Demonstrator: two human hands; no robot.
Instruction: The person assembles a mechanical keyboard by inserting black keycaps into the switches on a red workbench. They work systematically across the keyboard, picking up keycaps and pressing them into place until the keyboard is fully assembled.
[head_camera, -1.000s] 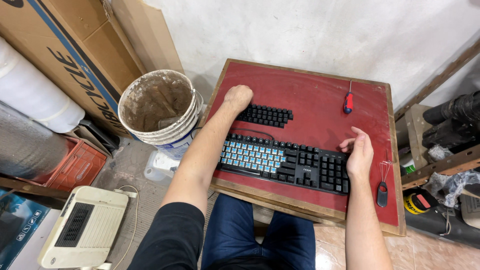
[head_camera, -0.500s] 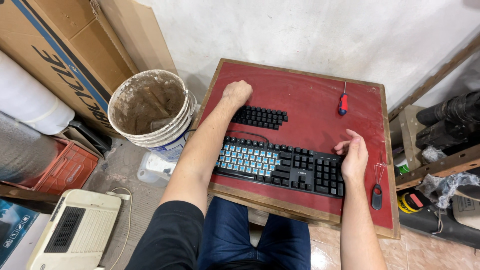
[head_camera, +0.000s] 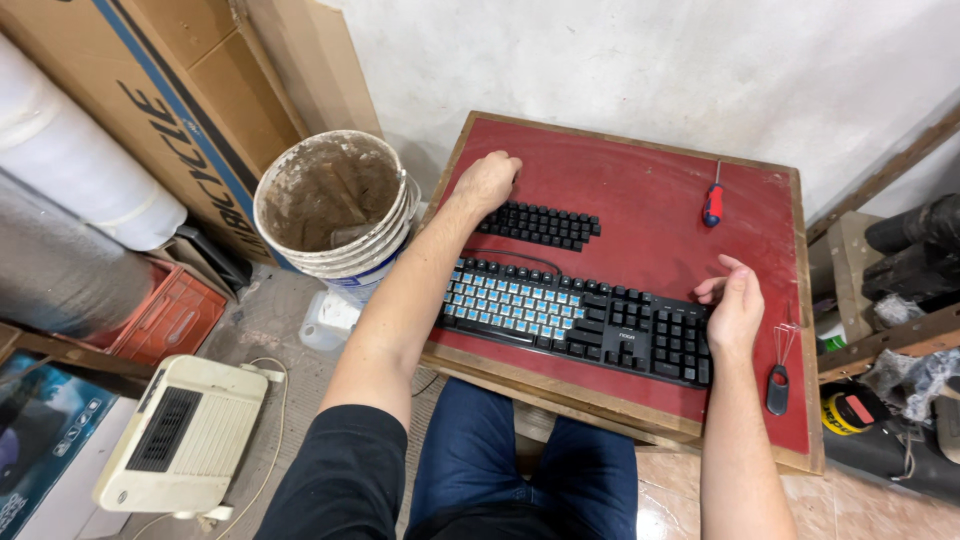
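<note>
Right hand (head_camera: 735, 310) lower, beside keyboard (head_camera: 600, 320)

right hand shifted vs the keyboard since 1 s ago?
No clear move. The right hand rests at the right end of the black keyboard, as before; only the camera view shifted.

- Rough white wall (head_camera: 640, 70) behind a red-topped wooden table (head_camera: 640, 190).
- Cardboard boxes (head_camera: 170, 90) lean left.
- Dirty bucket (head_camera: 335, 205), red crate (head_camera: 165, 315), beige heater (head_camera: 185, 435) on the grey floor (head_camera: 255, 320).

A dirty bucket (head_camera: 335, 200) (beside cardboard boxes (head_camera: 150, 90)) and a heater (head_camera: 185, 440).
</note>
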